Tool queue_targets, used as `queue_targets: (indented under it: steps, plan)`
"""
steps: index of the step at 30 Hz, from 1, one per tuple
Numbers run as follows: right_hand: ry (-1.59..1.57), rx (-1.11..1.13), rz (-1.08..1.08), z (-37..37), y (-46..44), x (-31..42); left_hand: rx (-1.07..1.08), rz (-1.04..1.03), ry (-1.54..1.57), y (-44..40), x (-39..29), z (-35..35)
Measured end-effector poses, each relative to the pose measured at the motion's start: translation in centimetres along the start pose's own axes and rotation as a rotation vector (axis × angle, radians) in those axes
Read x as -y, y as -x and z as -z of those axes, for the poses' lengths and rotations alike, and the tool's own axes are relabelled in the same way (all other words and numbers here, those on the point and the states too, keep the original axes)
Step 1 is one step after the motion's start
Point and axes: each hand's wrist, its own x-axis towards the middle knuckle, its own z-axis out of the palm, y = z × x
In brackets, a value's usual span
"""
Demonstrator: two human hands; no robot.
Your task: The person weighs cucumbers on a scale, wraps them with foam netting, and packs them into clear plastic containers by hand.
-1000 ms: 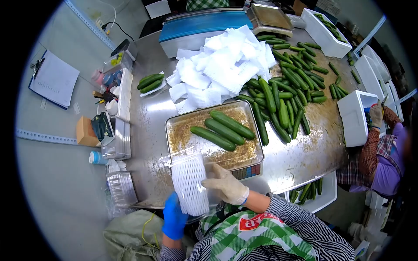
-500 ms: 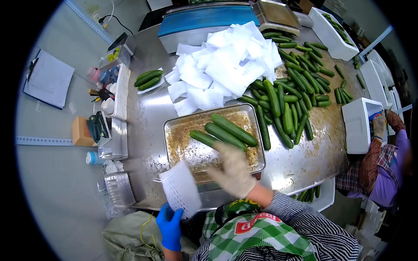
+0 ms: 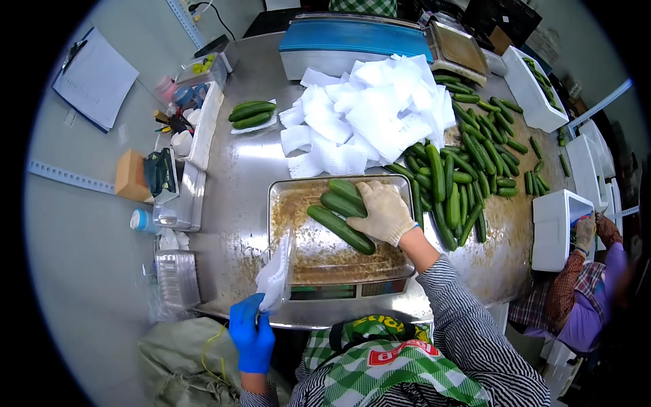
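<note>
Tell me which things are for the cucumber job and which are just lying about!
Likely in use:
- cucumbers at the right hand
- foam-lined tray in the left hand
- metal pan
- foam pile

Likely just around:
- clipboard
- brown box

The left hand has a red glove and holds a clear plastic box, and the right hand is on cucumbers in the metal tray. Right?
Not quite: the left hand is gloved in blue, not red, as the head view shows. It does hold a clear plastic box, and the right hand is on cucumbers in the metal tray.
</note>
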Motion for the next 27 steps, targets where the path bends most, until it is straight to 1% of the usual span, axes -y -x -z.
queue_targets:
  steps: [3, 6, 7, 10, 11, 14, 15, 18, 25, 27]
  plan:
    - [-0.046, 0.079, -0.094, 1.2, -0.8, 1.0, 0.011, -0.047, -0.010, 0.2, 0.6, -0.4]
    - [-0.025, -0.213, 0.175, -1.3, -0.4, 0.5, 0.037, -0.065, -0.030, 0.2, 0.5, -0.4]
    - [0.005, -0.256, 0.167, -1.4, -0.1, 0.5, 0.047, -0.067, -0.039, 0.1, 0.5, -0.4]
    - [-0.163, -0.278, -0.133, -0.9, 1.0, 1.1, 0.047, -0.046, -0.046, 0.3, 1.1, -0.2]
    - [-0.049, -0.270, -0.151, -1.5, 1.6, 0.8, 0.034, -0.016, -0.043, 0.5, 1.3, -0.2]
    - [-0.223, -0.103, -0.212, -1.7, 2.6, 1.4, 0.022, 0.051, -0.038, 0.6, 1.8, -0.3]
    - [-0.190, -0.188, -0.159, -2.3, 2.8, 1.5, 0.026, 0.055, -0.038, 0.5, 1.9, -0.3]
    - [-0.127, -0.251, -0.131, -2.6, 3.1, 2.5, 0.037, 0.058, -0.031, 0.1, 2.1, -0.5]
    - [-0.085, -0.324, -0.059, -2.9, 3.4, 2.3, 0.057, -0.004, -0.048, -1.2, 1.8, -1.1]
    - [-0.118, -0.304, -0.072, -2.9, 3.2, 2.2, 0.050, -0.008, -0.051, -1.3, 1.9, -1.2]
